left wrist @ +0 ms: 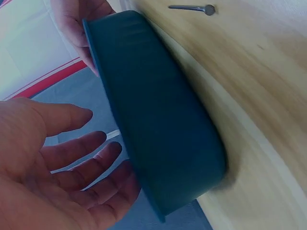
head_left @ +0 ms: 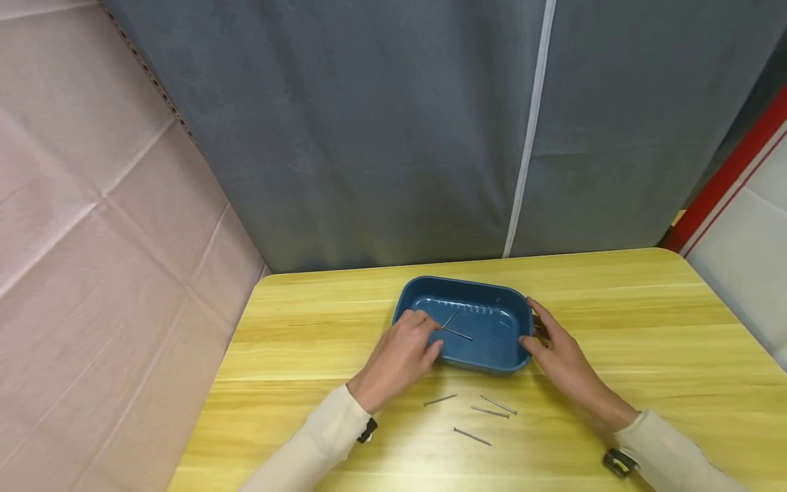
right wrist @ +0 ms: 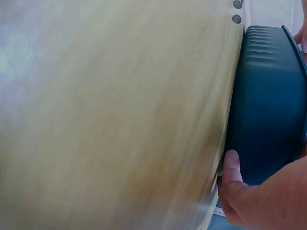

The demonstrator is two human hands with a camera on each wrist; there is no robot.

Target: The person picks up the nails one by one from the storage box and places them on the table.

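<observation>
A dark blue plastic box (head_left: 486,361) stands on the table, with two thin metal nails (head_left: 458,334) lying crossed on its floor. My left hand (head_left: 402,348) is over the box's near left part. Its fingers are loosely bent beside the rim, and nothing shows between them in the left wrist view. My right hand (head_left: 562,359) grips the box's right end, thumb at the rim and fingers round the outer wall. One of its fingers (right wrist: 232,165) lies low against that wall in the right wrist view.
Several loose nails (head_left: 472,436) lie on the wooden table (head_left: 295,328) in front of the box. A grey curtain (head_left: 369,171) hangs behind the table's far edge. Pale sheeting (head_left: 111,260) covers the left side, and a red-edged white panel (head_left: 750,239) stands at the right.
</observation>
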